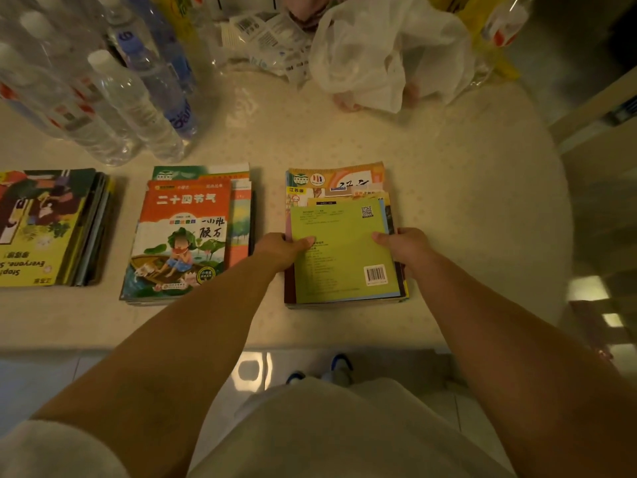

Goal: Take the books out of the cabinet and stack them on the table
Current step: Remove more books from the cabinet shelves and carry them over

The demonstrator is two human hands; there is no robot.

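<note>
Both hands, left hand (287,248) and right hand (405,246), clasp the green-backed book (341,257) between them atop the right stack (336,182).

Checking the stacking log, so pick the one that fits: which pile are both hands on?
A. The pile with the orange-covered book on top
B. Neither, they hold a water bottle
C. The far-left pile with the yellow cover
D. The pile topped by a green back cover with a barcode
D: the left hand and right hand grip the sides of the green-topped pile, thumbs on its cover.
</note>
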